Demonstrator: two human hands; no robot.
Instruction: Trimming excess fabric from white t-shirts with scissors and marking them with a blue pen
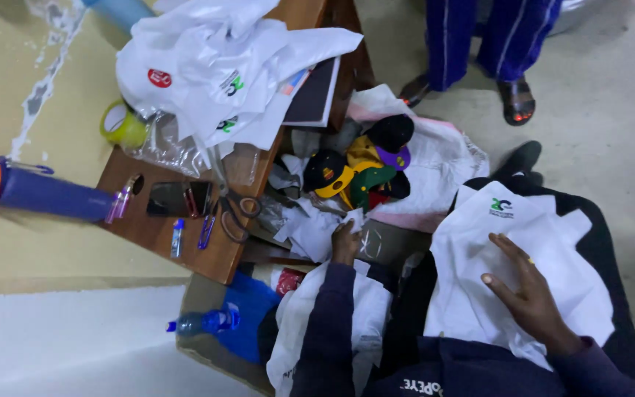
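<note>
White cloth [472, 272] with a small green-and-blue logo lies spread over the person's lap, on dark fabric. It looks light, soft and limp, so it would sag anywhere unsupported; an edge or corner seems the best place to pinch it. Right hand [527, 290] rests flat on it, fingers apart, clamping nothing. Left hand [345, 241] reaches forward to crumpled white sheets [316, 229]; whether its grip has closed I cannot tell. Just beyond sit coloured caps [361, 173]. On the wooden table [207, 257] lie scissors [238, 213], a phone [178, 198] and more white cloths [222, 66].
</note>
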